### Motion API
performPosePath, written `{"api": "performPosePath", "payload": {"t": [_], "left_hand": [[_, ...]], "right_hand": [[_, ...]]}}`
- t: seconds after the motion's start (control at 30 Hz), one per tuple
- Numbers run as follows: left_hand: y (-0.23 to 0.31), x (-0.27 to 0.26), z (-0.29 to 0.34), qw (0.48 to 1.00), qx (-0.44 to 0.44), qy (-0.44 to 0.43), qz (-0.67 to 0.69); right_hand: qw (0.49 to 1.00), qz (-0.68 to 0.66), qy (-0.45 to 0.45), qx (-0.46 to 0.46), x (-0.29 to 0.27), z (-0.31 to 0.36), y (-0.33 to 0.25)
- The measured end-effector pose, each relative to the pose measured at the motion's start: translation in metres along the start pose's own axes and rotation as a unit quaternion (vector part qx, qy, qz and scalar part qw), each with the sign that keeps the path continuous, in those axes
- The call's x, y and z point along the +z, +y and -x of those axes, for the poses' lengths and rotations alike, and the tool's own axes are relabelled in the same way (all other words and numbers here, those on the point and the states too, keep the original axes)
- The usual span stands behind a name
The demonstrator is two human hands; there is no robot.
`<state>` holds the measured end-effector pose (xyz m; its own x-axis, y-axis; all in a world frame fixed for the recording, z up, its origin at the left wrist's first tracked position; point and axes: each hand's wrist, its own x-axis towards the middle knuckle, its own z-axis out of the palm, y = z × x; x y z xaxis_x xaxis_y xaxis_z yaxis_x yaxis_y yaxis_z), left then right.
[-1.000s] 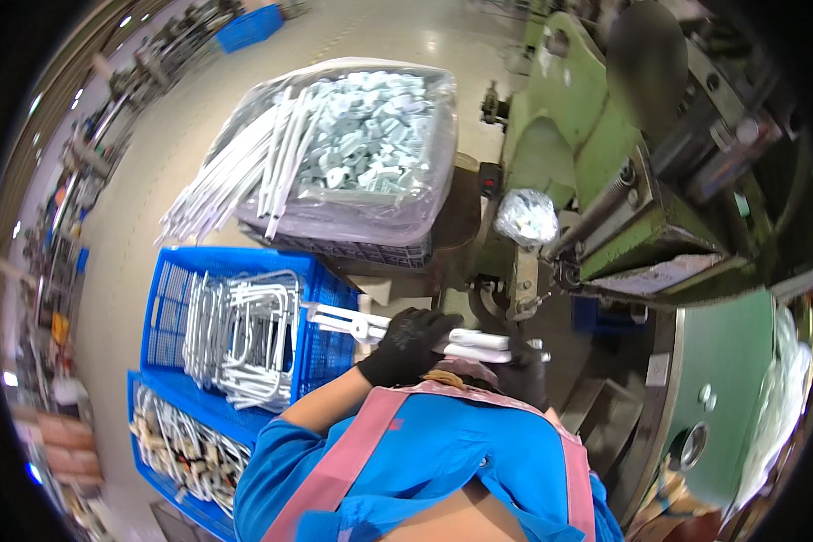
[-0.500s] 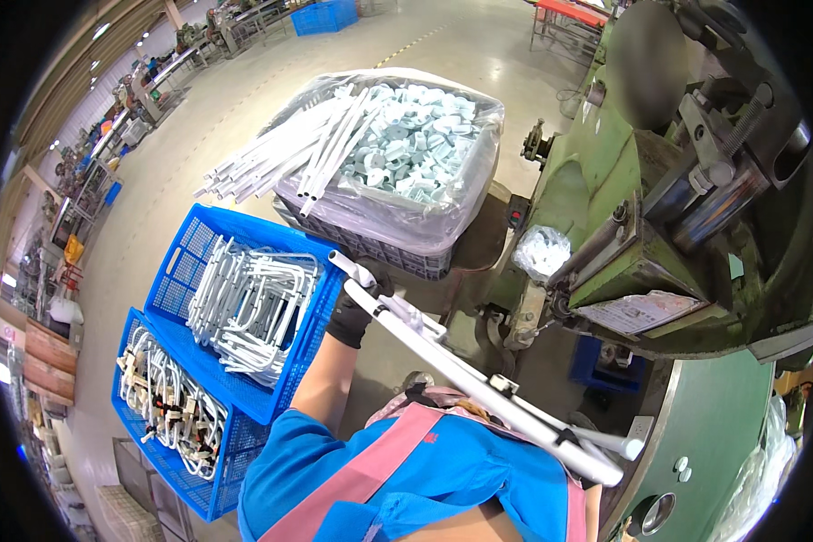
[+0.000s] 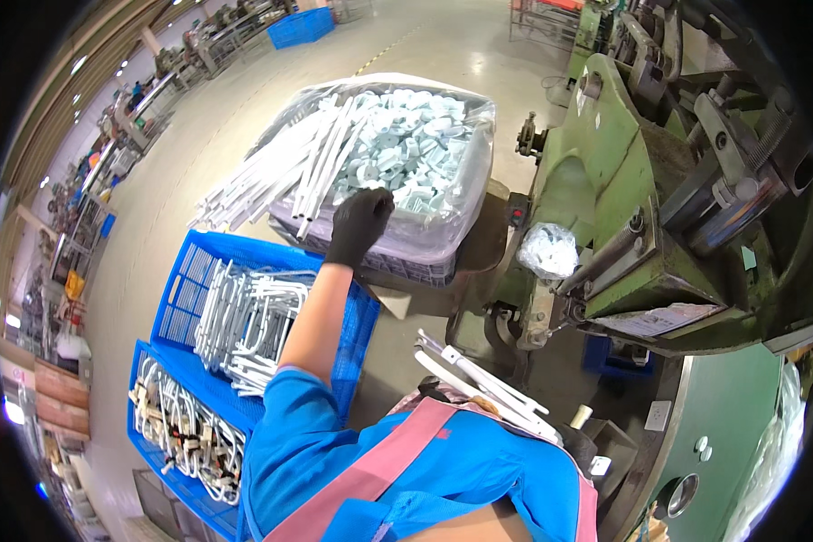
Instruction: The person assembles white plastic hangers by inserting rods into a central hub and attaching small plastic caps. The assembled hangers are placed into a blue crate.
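Observation:
My left hand (image 3: 363, 222), in a dark glove, reaches over the near edge of a plastic-lined crate (image 3: 406, 262). Its fingers are curled in, and whatever they may hold is hidden. Just beyond the hand lies a heap of pale blue-white plastic parts (image 3: 411, 135), with loose white tubes (image 3: 280, 163) across the crate's left side. Low in front of my body, several joined white tubes (image 3: 492, 388) slant down to the right. My right hand (image 3: 580, 443), also dark-gloved and mostly hidden behind my clothing, grips them at their lower end.
Two blue crates (image 3: 179, 303) at the left hold bent white tube frames (image 3: 253, 321). A green machine (image 3: 596, 190) stands on the right, with a clear plastic bundle (image 3: 547, 251) against it. A green tabletop (image 3: 723, 434) is at the lower right.
My left hand has let go of the white tubes and moved up and forward to the lined crate. The tubes have dropped lower, close to my body on the right.

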<state>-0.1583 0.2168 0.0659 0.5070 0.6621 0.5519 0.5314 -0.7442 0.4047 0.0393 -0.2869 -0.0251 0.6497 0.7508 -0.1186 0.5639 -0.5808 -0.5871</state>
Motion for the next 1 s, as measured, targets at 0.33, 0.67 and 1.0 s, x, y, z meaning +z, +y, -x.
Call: {"api": "performPosePath", "payload": {"t": [0.33, 0.67, 1.0], "left_hand": [[-0.075, 0.100, -0.115, 0.893, -0.244, -0.230, -0.301], [-0.115, 0.090, -0.103, 0.988, -0.068, -0.130, 0.053], [-0.133, 0.073, -0.111, 0.969, -0.247, -0.009, -0.007]], "right_hand": [[0.983, 0.165, 0.072, -0.049, 0.011, 0.017, -0.024], [0.989, 0.128, 0.052, -0.049, 0.034, -0.004, -0.035], [0.989, 0.141, -0.013, -0.042, 0.024, -0.029, -0.055]]}}
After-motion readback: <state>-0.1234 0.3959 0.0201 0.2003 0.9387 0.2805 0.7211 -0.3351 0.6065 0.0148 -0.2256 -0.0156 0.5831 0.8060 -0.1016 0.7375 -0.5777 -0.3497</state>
